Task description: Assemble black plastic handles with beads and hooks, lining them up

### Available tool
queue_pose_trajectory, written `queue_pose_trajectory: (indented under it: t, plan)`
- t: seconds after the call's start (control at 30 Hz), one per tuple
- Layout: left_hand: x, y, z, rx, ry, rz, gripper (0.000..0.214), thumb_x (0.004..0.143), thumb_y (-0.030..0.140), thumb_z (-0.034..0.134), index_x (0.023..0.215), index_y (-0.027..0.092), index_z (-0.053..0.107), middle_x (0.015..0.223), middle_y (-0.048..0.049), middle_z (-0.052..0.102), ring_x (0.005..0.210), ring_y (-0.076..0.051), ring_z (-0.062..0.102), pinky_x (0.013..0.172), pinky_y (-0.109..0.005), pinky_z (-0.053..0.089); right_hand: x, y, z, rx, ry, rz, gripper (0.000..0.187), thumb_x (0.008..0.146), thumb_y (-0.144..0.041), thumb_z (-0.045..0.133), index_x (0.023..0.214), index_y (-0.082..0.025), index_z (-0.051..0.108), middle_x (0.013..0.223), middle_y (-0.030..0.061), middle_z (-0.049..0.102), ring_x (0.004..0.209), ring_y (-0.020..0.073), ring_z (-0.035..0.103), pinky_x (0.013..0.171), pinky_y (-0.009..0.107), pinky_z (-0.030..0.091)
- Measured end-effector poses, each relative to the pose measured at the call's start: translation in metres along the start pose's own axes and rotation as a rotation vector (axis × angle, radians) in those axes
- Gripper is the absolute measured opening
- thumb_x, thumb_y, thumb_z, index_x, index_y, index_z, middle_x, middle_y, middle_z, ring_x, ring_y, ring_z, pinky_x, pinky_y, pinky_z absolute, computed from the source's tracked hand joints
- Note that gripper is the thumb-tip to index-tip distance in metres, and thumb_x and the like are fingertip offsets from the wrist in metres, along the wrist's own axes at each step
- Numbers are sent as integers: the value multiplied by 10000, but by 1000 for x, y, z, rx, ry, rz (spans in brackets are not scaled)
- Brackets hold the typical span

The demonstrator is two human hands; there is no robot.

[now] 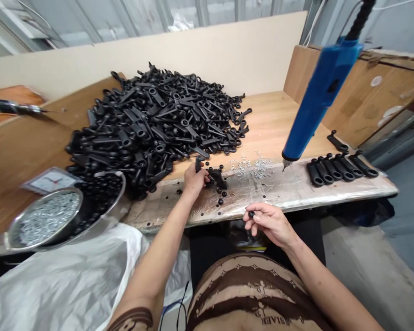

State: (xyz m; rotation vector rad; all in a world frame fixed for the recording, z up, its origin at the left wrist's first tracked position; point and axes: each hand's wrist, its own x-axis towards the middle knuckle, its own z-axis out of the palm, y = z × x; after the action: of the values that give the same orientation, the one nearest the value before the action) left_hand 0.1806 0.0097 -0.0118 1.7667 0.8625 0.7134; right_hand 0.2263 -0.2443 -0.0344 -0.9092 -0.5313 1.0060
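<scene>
Our right hand (272, 224): fingertips pinch small black ring (251, 214), just off bench (296, 188) edge, above lap. Our left hand (194, 180): fingers closed round black handle (198, 162), beside loose rings (221, 201) on bench front. We judge: steady handle, present ring square. Handle's lower part hidden in grip; ring shape too small to tell; blue screwdriver (319, 92) cut off at top.

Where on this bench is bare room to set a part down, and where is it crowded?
Free: wood between the black pile and the blue screwdriver; wood left of the pile. Crowded: around the left hand, among loose caps and screws.
</scene>
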Motion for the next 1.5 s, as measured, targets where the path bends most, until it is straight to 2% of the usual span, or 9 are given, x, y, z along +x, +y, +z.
queue_pose_trajectory:
  t: [0.2,0.4,0.53,0.67,0.8,0.93,1.1,1.3,1.5]
  plan:
    - [14,-10,23,108,19,43,262,653,183,459,900,190,548,627,27,571,497,-133,558,513,-241,432,30,10,13,-426,-15,-71,192,768,-249,576,937,-164,606,771,31,643,679,133,599,591,241,476]
    - [20,-1,36,198,133,19,265,678,155,452,913,205,564,792,-27,629,794,-199,599,710,-284,426,66,41,47,-1235,-212,-523,207,829,-153,430,957,-159,592,895,86,636,827,184,572,772,307,435]
    - [33,-3,37,123,181,13,225,655,158,463,856,200,556,768,-20,621,763,-183,599,661,-262,435,83,51,61,-1486,-175,-540,230,843,-136,394,968,-151,587,851,100,630,820,199,575,747,300,434]
    - [49,-1,27,-79,217,7,267,612,157,426,862,155,518,598,13,552,503,-128,556,476,-223,407,102,43,57,-1335,-130,-433,224,815,-166,466,996,-185,597,944,71,650,857,188,594,779,286,437]
    - [51,13,7,-284,297,38,327,599,192,418,916,138,474,579,38,519,434,-94,513,386,-184,345,120,26,46,-990,-4,-320,198,773,-196,523,941,-187,629,884,38,664,827,185,606,764,305,448]
    - [29,22,-8,-416,327,89,315,581,211,472,891,156,492,557,61,516,388,-62,452,349,-160,292,118,8,36,-523,93,-194,241,723,-278,597,935,-165,615,747,20,641,643,148,596,533,239,450]
    - [-11,4,-10,-474,257,101,259,598,231,541,848,162,530,541,61,537,360,-51,418,344,-163,282,84,-2,24,-103,103,-131,286,686,-265,666,940,-166,580,737,28,639,575,120,581,446,197,419]
    - [-23,-20,-9,-406,189,103,220,613,255,556,810,156,558,519,53,533,356,-56,424,375,-183,326,47,4,18,-7,60,9,207,708,-249,673,882,-164,600,732,38,644,571,122,591,453,203,441]
    - [-23,-23,-12,-274,173,157,169,637,224,526,791,167,562,514,56,524,370,-65,424,407,-195,338,44,11,28,40,16,7,207,688,-220,687,876,-166,619,768,54,661,626,148,619,476,212,462]
